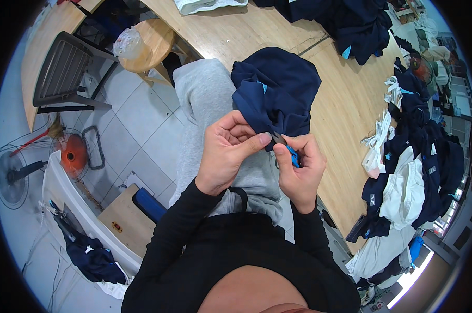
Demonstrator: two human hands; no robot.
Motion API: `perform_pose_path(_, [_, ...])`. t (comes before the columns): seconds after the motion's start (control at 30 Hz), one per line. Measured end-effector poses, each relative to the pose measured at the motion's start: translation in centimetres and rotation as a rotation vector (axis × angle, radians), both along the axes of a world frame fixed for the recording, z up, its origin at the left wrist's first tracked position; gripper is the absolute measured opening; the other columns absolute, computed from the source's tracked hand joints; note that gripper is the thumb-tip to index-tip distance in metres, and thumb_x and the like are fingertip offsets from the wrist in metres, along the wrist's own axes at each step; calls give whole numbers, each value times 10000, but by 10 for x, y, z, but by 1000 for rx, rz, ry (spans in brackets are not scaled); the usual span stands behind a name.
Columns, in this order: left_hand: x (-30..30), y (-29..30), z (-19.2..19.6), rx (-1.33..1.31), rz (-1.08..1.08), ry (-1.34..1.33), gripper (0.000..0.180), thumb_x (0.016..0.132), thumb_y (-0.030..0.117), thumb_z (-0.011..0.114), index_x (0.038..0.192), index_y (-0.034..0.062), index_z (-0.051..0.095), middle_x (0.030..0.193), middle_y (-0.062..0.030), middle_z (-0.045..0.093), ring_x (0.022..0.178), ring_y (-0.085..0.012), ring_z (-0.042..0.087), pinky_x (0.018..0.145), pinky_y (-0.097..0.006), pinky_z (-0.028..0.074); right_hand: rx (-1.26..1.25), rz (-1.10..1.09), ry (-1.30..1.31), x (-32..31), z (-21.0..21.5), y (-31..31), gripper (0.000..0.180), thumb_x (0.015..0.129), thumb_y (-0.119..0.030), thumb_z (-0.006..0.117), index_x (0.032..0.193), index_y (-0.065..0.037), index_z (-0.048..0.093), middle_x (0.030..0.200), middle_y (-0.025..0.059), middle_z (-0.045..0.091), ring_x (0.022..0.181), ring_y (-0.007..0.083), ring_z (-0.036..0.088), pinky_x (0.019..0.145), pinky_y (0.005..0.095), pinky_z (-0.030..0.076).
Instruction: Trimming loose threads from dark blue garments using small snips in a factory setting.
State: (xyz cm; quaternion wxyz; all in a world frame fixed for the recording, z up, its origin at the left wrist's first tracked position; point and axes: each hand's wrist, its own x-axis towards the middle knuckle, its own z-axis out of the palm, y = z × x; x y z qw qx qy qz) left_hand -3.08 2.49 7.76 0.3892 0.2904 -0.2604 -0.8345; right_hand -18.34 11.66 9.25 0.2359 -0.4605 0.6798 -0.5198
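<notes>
My left hand (226,151) pinches the edge of a crumpled navy-blue fabric garment (285,78), probably to steady it; my right hand (301,169) has its fingers closed on a small blue-handled, dark-bladed tool (294,156), tip at the cloth. The garment overlaps the left edge of the pale wooden surface (345,156), beside my grey-clad leg (199,115). A dark navy garment pile (350,26) occupies the far edge; a navy-and-white garment heap (439,156) crowds the right.
</notes>
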Motion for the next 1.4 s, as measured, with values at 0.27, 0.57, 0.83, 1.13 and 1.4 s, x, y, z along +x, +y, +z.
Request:
perform_pose_path(0.27, [-2,1,-1,-46,27,4,270,913,-82,813,1147,-27,691,1028,-93,773,948,-113,741,882,-255,610,16,-18,-6,-1,2,0,240,935,-153,873,963,-4,688,714,20,642,615,44,509,550,226,397])
perform_pose_path(0.57, [-3,1,-2,-94,28,6,258,903,-85,821,1124,-27,701,1028,-98,772,943,-115,739,866,-260,618,-43,-14,82,-1,4,-1,253,919,-147,884,977,6,691,808,88,736,673,103,638,615,250,492])
perform_pose_path(0.83, [-2,3,-2,-66,24,-3,257,895,-83,831,1109,-27,701,1006,-94,773,923,-112,739,849,-256,618,-16,-24,60,1,6,-1,252,913,-142,890,973,6,695,800,86,733,668,98,635,611,247,489])
perform_pose_path(1.13, [-2,2,-1,-94,39,-36,256,893,-89,831,1105,-31,700,1008,-100,775,926,-120,744,859,-258,615,-4,-27,69,0,4,0,251,917,-148,886,970,9,697,808,95,742,666,102,645,608,251,493])
perform_pose_path(1.4, [-2,2,-1,-46,48,11,216,929,-74,802,1119,-39,705,1003,-106,778,894,-126,757,788,-275,644,-22,-39,107,0,4,0,254,908,-147,890,976,11,704,830,112,750,680,144,677,629,264,511])
